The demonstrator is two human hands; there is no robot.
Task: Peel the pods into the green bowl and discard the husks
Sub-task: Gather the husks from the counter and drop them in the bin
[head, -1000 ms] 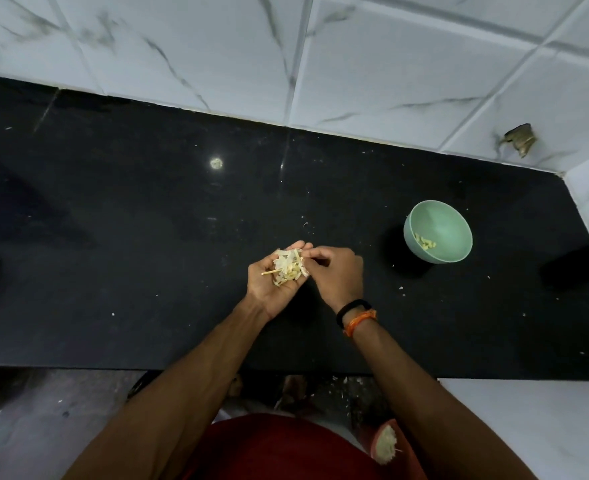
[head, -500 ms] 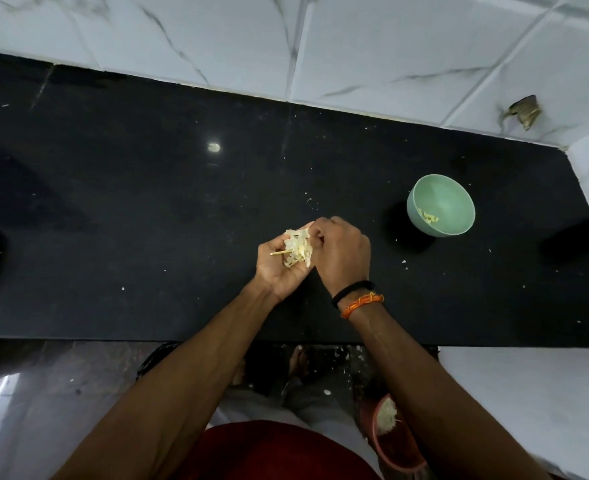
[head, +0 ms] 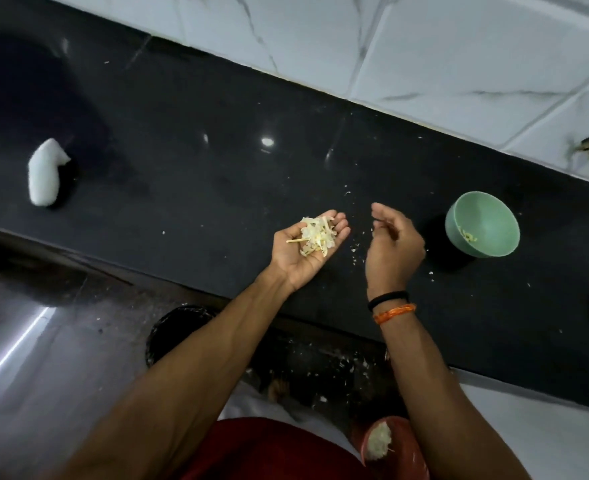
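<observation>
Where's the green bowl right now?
The green bowl sits on the black counter, far right in the head view, just beyond the right hand.

My black stone countertop (head: 189, 188) runs along the marble-tiled wall. The green bowl (head: 482, 224) stands on it at my right, a few pale peeled bits inside. A white lump (head: 45, 172) lies far off at my left. Small pale husk crumbs (head: 355, 250) speckle the dark surface between.

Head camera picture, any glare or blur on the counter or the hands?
Head view: a small bright glare spot on the black counter; right hand slightly soft; left hand and husks sharp; wall tile lines bow from wide-angle distortion.
</observation>
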